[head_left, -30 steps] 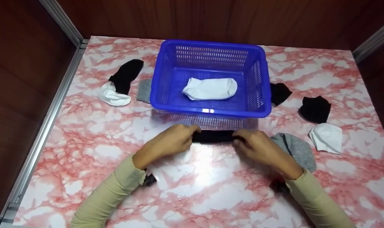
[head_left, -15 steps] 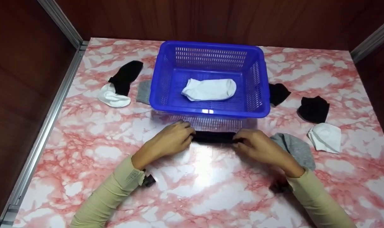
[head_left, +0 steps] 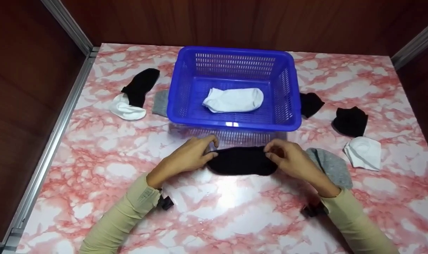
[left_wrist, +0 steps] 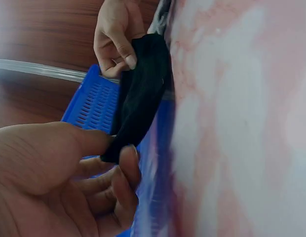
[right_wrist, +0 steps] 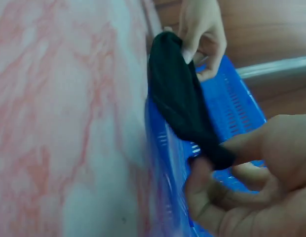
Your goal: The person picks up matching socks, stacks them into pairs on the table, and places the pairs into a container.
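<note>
A black sock (head_left: 242, 162) is stretched sideways between my two hands, just in front of the blue basket, its flat face turned toward the head camera. My left hand (head_left: 185, 155) pinches its left end between thumb and fingers, and my right hand (head_left: 293, 158) pinches the upper right end. Seen from the left wrist, the sock (left_wrist: 145, 81) hangs over the table from both grips. The right wrist view has the sock's near end (right_wrist: 219, 155) between thumb and fingertips, slightly blurred. A single white sock (head_left: 234, 100) lies flat inside the basket (head_left: 231, 124).
Left of the basket lie a black sock (head_left: 141, 84), a white sock (head_left: 127, 107) and a partly hidden grey sock (head_left: 160, 103). Rightward are two black socks (head_left: 311, 104) (head_left: 350, 121), a white sock (head_left: 363, 153) and a grey sock (head_left: 332, 167) beside my right forearm. Wood panels border the table.
The black sock was a narrow dark strip between my hands; now its broad side shows, hanging toward me. My left fingers have shifted their grip, with thumb and forefinger now visible at its end.
</note>
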The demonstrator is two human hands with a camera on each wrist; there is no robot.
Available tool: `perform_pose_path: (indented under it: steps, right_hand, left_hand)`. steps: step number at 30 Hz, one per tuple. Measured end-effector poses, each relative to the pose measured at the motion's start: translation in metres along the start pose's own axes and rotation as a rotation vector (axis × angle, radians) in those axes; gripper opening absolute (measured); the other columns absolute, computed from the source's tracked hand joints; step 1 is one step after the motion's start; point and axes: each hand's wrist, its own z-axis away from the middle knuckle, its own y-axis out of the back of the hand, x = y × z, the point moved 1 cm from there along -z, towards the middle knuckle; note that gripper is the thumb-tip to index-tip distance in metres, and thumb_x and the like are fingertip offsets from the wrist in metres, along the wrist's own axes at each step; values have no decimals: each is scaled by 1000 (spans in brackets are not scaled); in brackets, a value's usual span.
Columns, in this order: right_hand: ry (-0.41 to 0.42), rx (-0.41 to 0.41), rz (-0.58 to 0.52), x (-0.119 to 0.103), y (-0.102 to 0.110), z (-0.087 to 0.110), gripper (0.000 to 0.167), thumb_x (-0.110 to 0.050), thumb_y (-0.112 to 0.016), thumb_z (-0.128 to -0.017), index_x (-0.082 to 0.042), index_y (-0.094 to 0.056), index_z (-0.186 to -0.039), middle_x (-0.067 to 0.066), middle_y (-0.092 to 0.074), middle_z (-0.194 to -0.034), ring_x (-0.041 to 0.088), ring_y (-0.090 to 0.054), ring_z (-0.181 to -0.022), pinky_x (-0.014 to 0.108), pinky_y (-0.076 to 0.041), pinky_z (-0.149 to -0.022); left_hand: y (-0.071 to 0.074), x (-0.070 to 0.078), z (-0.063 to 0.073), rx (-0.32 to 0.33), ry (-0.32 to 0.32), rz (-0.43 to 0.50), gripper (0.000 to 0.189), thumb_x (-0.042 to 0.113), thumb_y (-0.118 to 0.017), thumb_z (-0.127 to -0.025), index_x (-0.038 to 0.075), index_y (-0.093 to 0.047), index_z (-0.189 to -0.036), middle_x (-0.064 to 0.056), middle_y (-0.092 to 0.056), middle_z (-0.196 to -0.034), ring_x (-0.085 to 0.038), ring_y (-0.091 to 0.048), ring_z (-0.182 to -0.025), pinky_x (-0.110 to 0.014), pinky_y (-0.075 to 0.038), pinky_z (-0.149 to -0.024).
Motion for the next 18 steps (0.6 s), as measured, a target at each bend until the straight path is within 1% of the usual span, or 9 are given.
perform_pose_path:
  steps: [1,3,5,7,9,12,15,16,18]
  right_hand:
    - [9,-8,41,1,-1,0,10,-2,-68,-97,-8,-72,-105,4,-67,-84,10,-55,-72,23,-46,-65]
    - [17,-27,82,2,-2,0,14,-3,-70,-97,-7,-75,-109,4,-70,-83,10,-56,-70,23,-47,-63]
    - [36,-41,117,1,-3,0,17,-4,-72,-95,-5,-76,-112,6,-72,-86,10,-59,-74,25,-48,-67]
    - [61,-38,162,-1,-2,2,20,-6,-76,-93,-4,-76,-113,8,-71,-91,13,-61,-79,27,-50,-71]
    - [93,-18,220,-4,-1,4,22,-9,-79,-92,-4,-76,-113,10,-69,-95,17,-61,-83,32,-50,-73]
    - [156,35,290,-9,-1,7,22,-9,-82,-90,-3,-77,-110,13,-67,-104,25,-62,-96,41,-53,-83]
    - [229,62,319,-12,-3,9,22,-6,-82,-88,-2,-77,-109,13,-69,-110,28,-63,-106,46,-54,-92]
    - [250,59,322,-12,-4,8,22,-4,-82,-88,-2,-77,-109,13,-69,-112,28,-65,-108,46,-55,-94]
    - [283,38,332,-11,-7,7,25,-2,-81,-87,-2,-76,-112,12,-71,-112,27,-68,-106,45,-58,-92]
  left_hand:
    - [-1,-1,0,-8,-7,-32,22,22,-66,-103,12,-61,-123,-1,-66,-81,-12,-59,-67,-32,-51,-68]
    - [-3,-1,1,-14,-22,-81,18,20,-66,-103,13,-61,-118,0,-65,-83,-14,-58,-71,-33,-50,-67]
    - [-4,-1,2,-6,-33,-109,13,18,-67,-102,13,-62,-114,-1,-65,-84,-17,-58,-74,-35,-51,-67]
    - [-5,1,2,18,-40,-127,10,17,-68,-102,13,-64,-110,-2,-67,-87,-18,-61,-78,-37,-52,-70]
    - [-5,6,3,50,-58,-123,8,16,-67,-101,12,-66,-108,-4,-68,-93,-19,-63,-83,-38,-55,-73]
    - [-7,14,2,72,-114,-74,12,15,-66,-102,9,-69,-112,-8,-70,-104,-22,-66,-95,-39,-58,-84]
    - [-12,20,1,45,-189,-33,17,13,-65,-103,6,-71,-117,-10,-71,-111,-23,-68,-100,-39,-59,-90]
    - [-14,20,0,34,-205,-39,18,12,-65,-102,5,-71,-118,-10,-72,-113,-24,-69,-101,-39,-59,-91]
    - [-18,20,0,25,-224,-84,21,12,-68,-101,4,-71,-119,-11,-72,-113,-24,-70,-101,-39,-59,-91]
